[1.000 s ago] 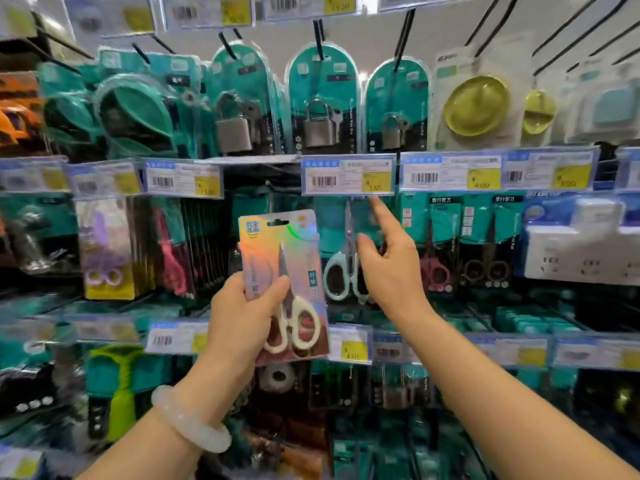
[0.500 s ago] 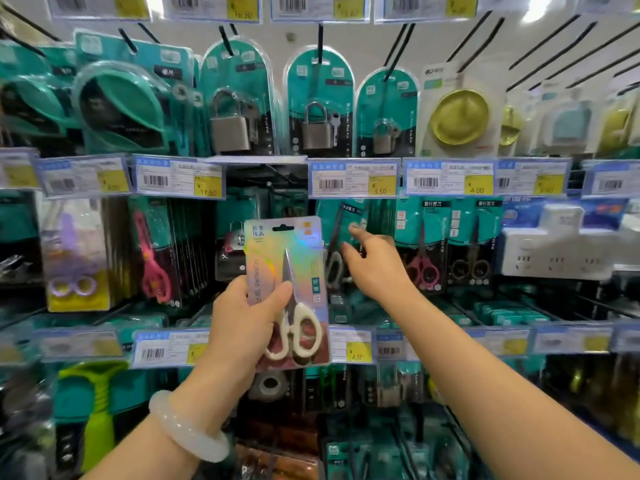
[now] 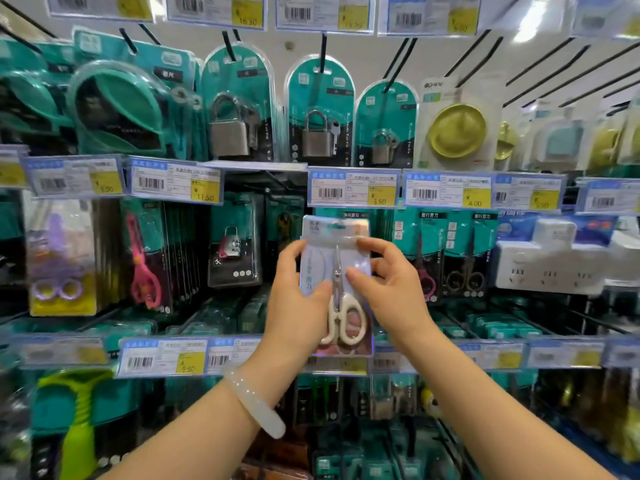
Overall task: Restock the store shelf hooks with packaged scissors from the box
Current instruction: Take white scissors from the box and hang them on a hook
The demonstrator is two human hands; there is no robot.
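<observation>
The scissors pack was gripped at its edges by the left hand and the right hand. The hanging step was judged in hand. Alignment of its hang slot with the hook below the 3.50 price tag was required next.

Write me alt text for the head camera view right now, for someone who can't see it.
Two bare hands, the left hand and the right hand, hold a packaged pair of white-handled scissors up in front of store shelf hooks, just below a price tag. Packaged padlocks hang above, and other packaged scissors hang on either side.
</observation>
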